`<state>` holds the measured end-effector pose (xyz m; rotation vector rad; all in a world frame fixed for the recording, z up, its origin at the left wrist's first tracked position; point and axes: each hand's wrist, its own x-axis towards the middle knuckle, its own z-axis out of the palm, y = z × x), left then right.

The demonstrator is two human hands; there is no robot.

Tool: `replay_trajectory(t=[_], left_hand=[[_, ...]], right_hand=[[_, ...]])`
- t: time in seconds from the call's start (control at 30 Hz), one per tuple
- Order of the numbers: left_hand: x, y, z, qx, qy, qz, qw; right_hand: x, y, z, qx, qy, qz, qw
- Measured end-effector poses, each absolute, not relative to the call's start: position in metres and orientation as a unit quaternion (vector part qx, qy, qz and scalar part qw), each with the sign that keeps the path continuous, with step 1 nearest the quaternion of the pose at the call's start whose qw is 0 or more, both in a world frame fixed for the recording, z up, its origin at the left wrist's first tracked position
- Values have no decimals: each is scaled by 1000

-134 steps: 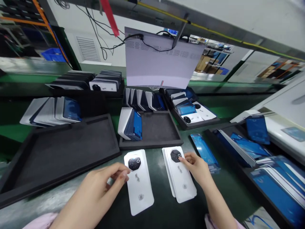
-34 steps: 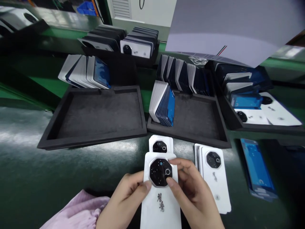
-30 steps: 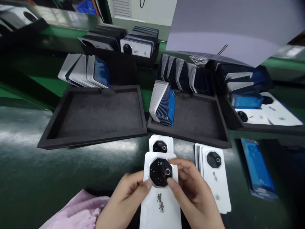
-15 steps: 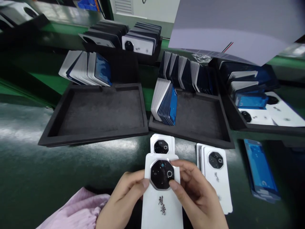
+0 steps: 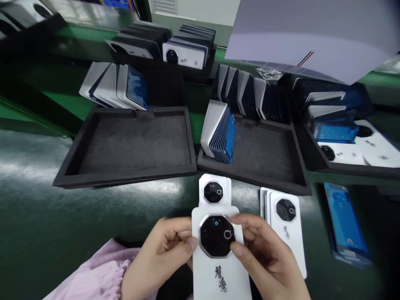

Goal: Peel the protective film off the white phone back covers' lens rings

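Note:
A white phone back cover [image 5: 206, 266] with a black octagonal camera area and dark lettering is held upright in front of me. My left hand [image 5: 159, 254] pinches its left edge between thumb and fingers. On the other side my right hand [image 5: 265, 254] grips the right edge, its thumb and index finger touching the rim of the camera area. Just behind the held cover, another white cover [image 5: 203, 200] lies on the bench, its lower part hidden. To the right, a small stack of white covers [image 5: 290, 237] lies partly behind my right hand.
A black tray [image 5: 125, 179] stands at left. A second black tray [image 5: 265, 179] holds a row of covers [image 5: 215, 129] with blue film. Blue film pieces [image 5: 346, 225] lie at right, below another loaded tray [image 5: 375, 166]. A large pale sheet [image 5: 281, 37] overhangs the back right.
The held cover has moved slightly down and to the right, with both hands still gripping it. The whole view has shifted a little.

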<state>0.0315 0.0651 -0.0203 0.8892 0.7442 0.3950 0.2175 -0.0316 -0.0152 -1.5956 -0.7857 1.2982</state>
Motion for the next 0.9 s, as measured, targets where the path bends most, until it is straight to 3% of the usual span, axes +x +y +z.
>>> replay_trajectory(t=[0.5,0.77,0.9], left_hand=[[32,65,-22,399,345,173,832],[32,61,-33,492,398,195,749],[36,55,-32,585,433,201,655]], right_hand=[[219,-32,-15,-648,-321,522,452],[210,-32,-22,-657,-406,447,451],[199,-28,-30,-647,-472,371,471]])
